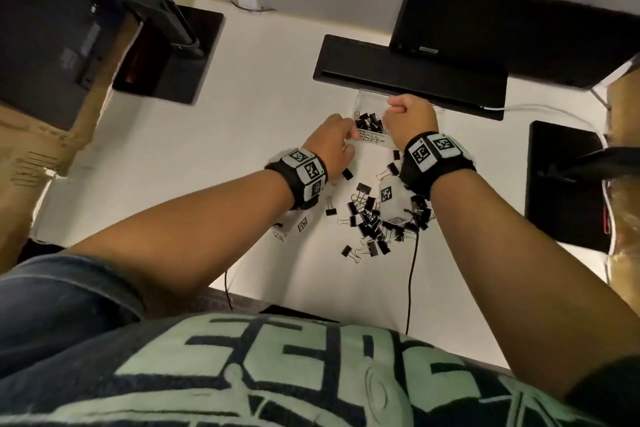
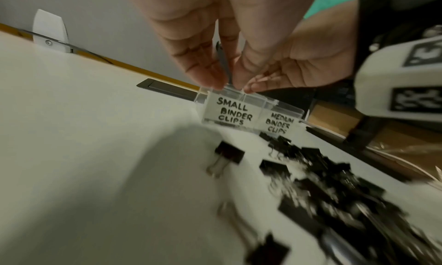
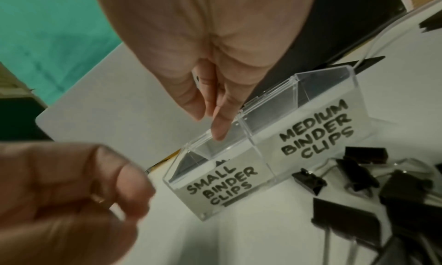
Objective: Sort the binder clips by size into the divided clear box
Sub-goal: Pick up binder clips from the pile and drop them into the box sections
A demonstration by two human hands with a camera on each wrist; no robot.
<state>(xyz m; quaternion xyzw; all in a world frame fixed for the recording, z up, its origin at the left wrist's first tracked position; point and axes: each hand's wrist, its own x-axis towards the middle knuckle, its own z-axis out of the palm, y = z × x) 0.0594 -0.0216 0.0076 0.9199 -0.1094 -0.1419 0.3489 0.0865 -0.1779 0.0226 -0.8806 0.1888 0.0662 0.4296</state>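
The clear divided box [image 1: 372,143] stands on the white table in front of the monitor base, its front labelled SMALL BINDER CLIPS [image 2: 227,112] and MEDIUM BINDER CLIPS [image 3: 315,131]. Several black clips [image 1: 369,121] lie in the small side. My left hand [image 1: 334,135] is at the box's near left corner and pinches a thin dark binder clip [image 2: 224,64] above the rim. My right hand [image 1: 408,118] hovers over the box with curled fingers, one fingertip [image 3: 220,131] on the small compartment's rim; I see nothing plainly held in it. A loose pile of black clips [image 1: 370,222] lies in front of the box.
A black monitor base [image 1: 408,73] and monitor [image 1: 519,28] stand right behind the box. A second black base [image 1: 169,55] is at the far left, a black slab [image 1: 561,184] at the right. A thin cable [image 1: 411,270] runs from the pile over the table's front edge.
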